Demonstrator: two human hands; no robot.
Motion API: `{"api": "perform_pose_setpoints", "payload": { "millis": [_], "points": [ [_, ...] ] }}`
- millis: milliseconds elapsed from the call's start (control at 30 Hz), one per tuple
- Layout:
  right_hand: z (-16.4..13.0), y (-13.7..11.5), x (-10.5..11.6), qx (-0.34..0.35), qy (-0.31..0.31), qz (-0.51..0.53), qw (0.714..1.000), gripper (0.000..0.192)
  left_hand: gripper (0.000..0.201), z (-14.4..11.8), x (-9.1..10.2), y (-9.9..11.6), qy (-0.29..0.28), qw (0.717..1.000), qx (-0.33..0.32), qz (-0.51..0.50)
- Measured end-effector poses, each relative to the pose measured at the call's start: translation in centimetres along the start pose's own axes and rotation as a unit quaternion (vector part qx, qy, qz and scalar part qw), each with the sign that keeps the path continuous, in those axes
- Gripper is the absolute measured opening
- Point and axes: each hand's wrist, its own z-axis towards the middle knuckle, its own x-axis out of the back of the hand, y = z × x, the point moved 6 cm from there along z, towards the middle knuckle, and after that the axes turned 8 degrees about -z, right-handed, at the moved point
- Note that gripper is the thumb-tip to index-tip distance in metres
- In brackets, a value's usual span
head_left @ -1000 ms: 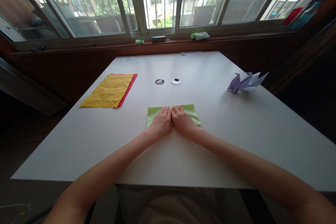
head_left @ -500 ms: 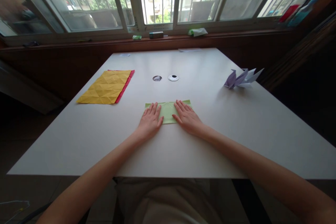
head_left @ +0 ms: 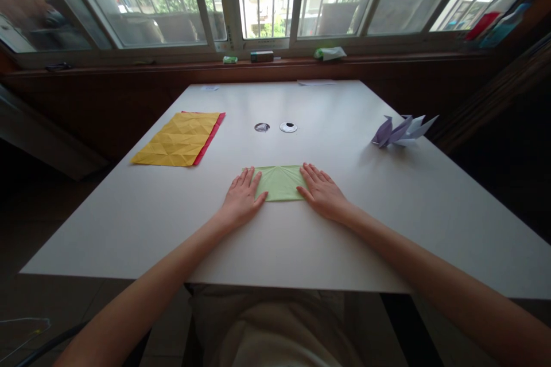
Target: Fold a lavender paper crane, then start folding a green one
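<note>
Both hands, left hand [head_left: 241,200] and right hand [head_left: 323,194], lie flat with fingers spread, grasping nothing, the creased light-green folded paper [head_left: 280,183] between them on the white tabletop [head_left: 344,229], so pressing evenly outward probably keeps it crisp.

We find the table [head_left: 301,241] bare around the green paper [head_left: 280,182]. Obstacles lie well apart: yellow sheet [head_left: 178,139] at far left, two discs [head_left: 275,127] beyond, purple origami [head_left: 402,131] at far right.
</note>
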Motion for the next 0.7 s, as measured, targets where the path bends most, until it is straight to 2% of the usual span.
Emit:
{"api": "perform_pose_setpoints", "payload": {
  "millis": [233,333,433,500,700],
  "points": [
    [0.1,-0.5,0.3,-0.001,0.012,-0.013,1.0,0.06,0.052,0.1,0.7,1.6,0.047,0.998,-0.015,0.037],
    [0.0,-0.8,0.9,-0.006,0.028,-0.019,0.999,0.058,0.041,-0.1,1.5,2.7,0.046,0.995,-0.08,0.03],
    [0.0,-0.9,1.3,-0.009,0.047,-0.024,0.999,0.056,0.034,-0.6,2.0,4.0,0.026,0.976,-0.218,-0.005],
    [0.0,-0.9,1.5,-0.009,0.059,-0.025,0.998,0.056,0.028,-1.0,2.2,4.4,0.016,0.96,-0.279,-0.027],
    [0.1,-0.6,1.1,-0.005,0.084,-0.021,0.996,0.054,0.023,-1.6,2.3,4.8,0.011,0.956,-0.293,-0.027]
  ]
}}
